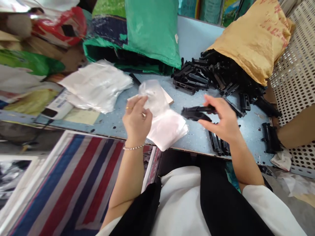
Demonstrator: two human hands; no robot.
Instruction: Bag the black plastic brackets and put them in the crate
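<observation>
A clear plastic bag (154, 95) is pinched in the left hand (136, 118); black plastic parts (195, 113) are gripped in the right hand (221, 119) above the surface (110, 121).

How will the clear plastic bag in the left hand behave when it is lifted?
The clear bag in the left hand looks thin and crumpled, so it probably flops and weighs little. Its glossy film may slip between fingers. The right hand holds a black plastic part, probably stiff.
</observation>
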